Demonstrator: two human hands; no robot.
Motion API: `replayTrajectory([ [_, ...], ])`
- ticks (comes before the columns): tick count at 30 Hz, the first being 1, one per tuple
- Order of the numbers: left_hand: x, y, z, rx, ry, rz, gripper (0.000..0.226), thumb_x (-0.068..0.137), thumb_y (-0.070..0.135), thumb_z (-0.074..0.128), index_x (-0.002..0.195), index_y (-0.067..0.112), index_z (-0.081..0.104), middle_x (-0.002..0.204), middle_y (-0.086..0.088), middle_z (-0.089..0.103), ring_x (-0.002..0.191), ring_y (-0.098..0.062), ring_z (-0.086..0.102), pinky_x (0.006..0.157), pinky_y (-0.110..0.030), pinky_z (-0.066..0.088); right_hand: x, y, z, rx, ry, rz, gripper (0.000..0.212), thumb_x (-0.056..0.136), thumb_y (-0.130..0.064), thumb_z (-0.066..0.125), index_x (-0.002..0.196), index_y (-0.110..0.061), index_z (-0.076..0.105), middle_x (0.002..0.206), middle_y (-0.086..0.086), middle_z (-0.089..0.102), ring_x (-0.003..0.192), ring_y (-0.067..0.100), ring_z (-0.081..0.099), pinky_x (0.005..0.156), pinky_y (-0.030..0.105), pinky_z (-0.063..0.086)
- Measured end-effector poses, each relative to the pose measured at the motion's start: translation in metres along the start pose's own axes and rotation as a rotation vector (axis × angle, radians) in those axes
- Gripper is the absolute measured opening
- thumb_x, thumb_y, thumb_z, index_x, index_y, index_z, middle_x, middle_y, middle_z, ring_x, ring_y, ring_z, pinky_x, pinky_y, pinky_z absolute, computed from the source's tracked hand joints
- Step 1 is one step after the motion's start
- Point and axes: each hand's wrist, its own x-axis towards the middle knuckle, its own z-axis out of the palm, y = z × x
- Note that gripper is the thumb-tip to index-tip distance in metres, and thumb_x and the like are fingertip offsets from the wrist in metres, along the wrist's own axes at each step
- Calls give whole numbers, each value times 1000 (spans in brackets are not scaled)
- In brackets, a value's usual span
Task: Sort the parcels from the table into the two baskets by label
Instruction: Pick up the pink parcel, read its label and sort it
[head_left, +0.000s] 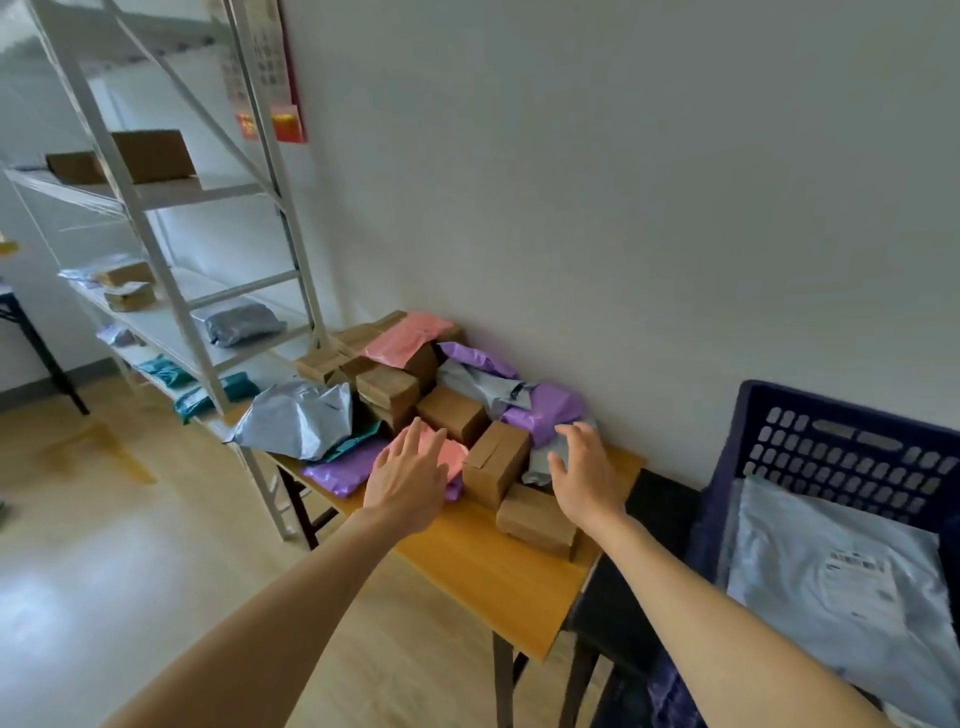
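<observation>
1. Parcels (452, 415) lie heaped on the counter (498, 566), against the wall.
2. Left hand (410, 483) and right hand (584, 478) hover spread, holding nothing.
3. Risk: a careless grab could topple the tilted box (493, 462) off the heap.

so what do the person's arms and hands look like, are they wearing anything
Nothing worn that shows. The left forearm and right forearm are bare as far up as the frame reaches, with no sleeve in view. The left hand and right hand have no gloves, and no watch, bracelet or ring shows on the sides facing the camera.
</observation>
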Motion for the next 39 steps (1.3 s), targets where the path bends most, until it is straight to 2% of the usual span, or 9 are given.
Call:
replayTrajectory([
  [4,11,-71,-4,-10,-43,-19,55,103,32,37,153,27,15,162,-9,7,147,-29,15,115,-42,25,16,-45,56,-10,-5,23,40,100,-23,48,139,-15,43,144,6,42,122,19,52,93,31,52],
  [9,23,-153,2,-10,-93,-35,53,103,33,34,153,28,16,161,-10,12,146,-31,19,114,-43,26,27,-91,117,-17,-29,59,39,99,-18,49,138,-10,45,142,8,42,121,23,52,94,33,49],
  [12,34,-192,7,-30,-106,-61,53,103,31,36,152,27,18,161,-10,13,146,-31,22,113,-44,32,36,-108,144,-25,-62,58,38,100,-17,48,137,-11,45,141,7,42,121,23,51,89,29,46],
  [14,43,-212,12,-56,-127,-87,54,102,32,38,152,26,19,161,-9,13,145,-31,23,111,-43,35,45,-115,160,-37,-90,66,38,100,-17,48,137,-12,45,142,6,41,122,23,50,91,31,47],
  [16,52,-227,16,-71,-129,-98,54,102,31,40,152,26,19,161,-9,14,144,-31,25,108,-42,39,56,-120,173,-49,-110,75,38,100,-18,47,137,-13,45,144,6,40,124,23,49,96,36,47],
  [21,89,-255,29,-86,-146,-103,54,103,30,39,153,25,18,160,-9,15,141,-30,30,105,-40,42,94,-126,207,-64,-154,103,36,100,-19,45,136,-14,45,145,4,38,121,21,52,92,30,48],
  [25,132,-269,36,-115,-135,-117,52,103,31,38,152,26,20,160,-8,18,141,-30,32,105,-41,42,137,-124,233,-9,-160,124,37,101,-19,45,137,-15,45,144,4,40,123,21,51,98,36,49],
  [31,202,-283,55,-93,-160,-142,52,103,34,39,151,28,21,158,-5,23,138,-29,36,102,-42,46,195,-109,274,63,-182,168,38,100,-21,46,138,-16,45,144,3,41,128,20,46,97,30,46],
  [39,281,-298,75,-114,-187,-91,50,103,34,36,151,27,23,158,-5,23,142,-31,30,107,-42,39,270,-99,304,132,-167,275,39,100,-20,48,138,-16,46,144,4,45,130,20,47,96,26,42],
])
